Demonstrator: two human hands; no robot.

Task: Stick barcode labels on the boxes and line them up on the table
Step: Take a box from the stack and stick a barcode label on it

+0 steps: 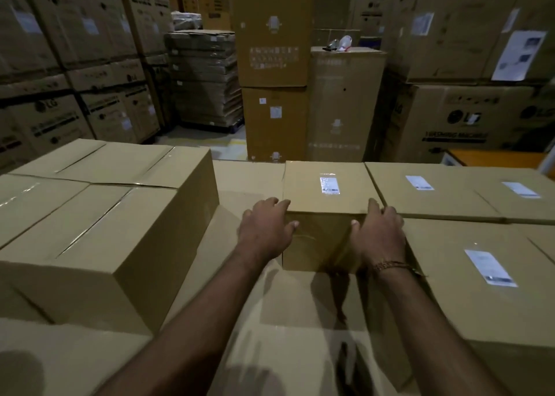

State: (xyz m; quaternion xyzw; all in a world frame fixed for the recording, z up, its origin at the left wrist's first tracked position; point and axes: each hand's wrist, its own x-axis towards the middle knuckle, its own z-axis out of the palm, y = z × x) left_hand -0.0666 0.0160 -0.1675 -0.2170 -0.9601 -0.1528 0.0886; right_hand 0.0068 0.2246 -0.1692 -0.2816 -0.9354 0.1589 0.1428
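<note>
Dim warehouse, stacked appliance cartons all round. At centre, left hand (pixel 265 229) and right hand (pixel 380 235) grasping the near top corners of a small cardboard box (pixel 326 191), fingers over the edges, thumbs on its front. Barcode label (pixel 329 185) on its lid; print unreadable. At 3 o'clock, labelled boxes (pixel 432 191), partly cropped. At 9 o'clock, taped cartons (pixel 99 215). Table hidden under cardboard.

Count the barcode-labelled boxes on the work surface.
4: the box both hands hold, two right of it in the back row, one nearer right. Others may lie out of view.
</note>
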